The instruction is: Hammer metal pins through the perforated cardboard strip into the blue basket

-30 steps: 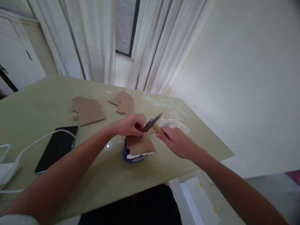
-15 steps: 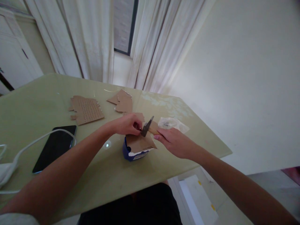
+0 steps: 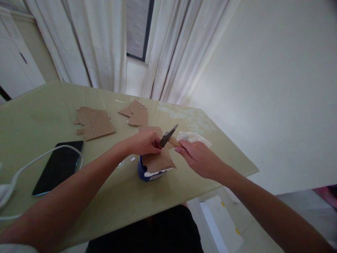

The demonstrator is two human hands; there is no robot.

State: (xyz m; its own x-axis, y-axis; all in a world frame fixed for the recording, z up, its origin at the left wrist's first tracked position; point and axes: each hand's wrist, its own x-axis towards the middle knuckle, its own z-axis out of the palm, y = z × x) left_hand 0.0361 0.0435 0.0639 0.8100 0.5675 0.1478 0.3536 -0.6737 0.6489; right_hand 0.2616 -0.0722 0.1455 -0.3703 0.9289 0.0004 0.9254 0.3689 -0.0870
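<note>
My right hand (image 3: pixel 198 158) is closed round the wooden handle of a hammer (image 3: pixel 168 136), whose dark metal head is tilted beside my left fingertips. My left hand (image 3: pixel 147 142) rests on a brown cardboard piece (image 3: pixel 158 161), its thumb and fingers pinched together. What sits in that pinch is too small and hidden to make out. The cardboard has a torn white edge and lies over a blue box (image 3: pixel 141 170) on the table. Just behind my left hand is another cardboard piece (image 3: pixel 150 129) with rows of small holes.
A perforated cardboard sheet (image 3: pixel 96 123) and torn cardboard scraps (image 3: pixel 139 114) lie farther back on the pale green table (image 3: pixel 110 196). A crumpled clear plastic bag (image 3: pixel 193 137) is beyond my right hand. At left lie a black phone (image 3: pixel 59 167) and a white cable (image 3: pixel 34 165).
The hammer's head has lifted slightly and turned, its thin end now pointing more up and right. My left hand stays pinched on the cardboard, slightly lower. The view has shifted a little.
</note>
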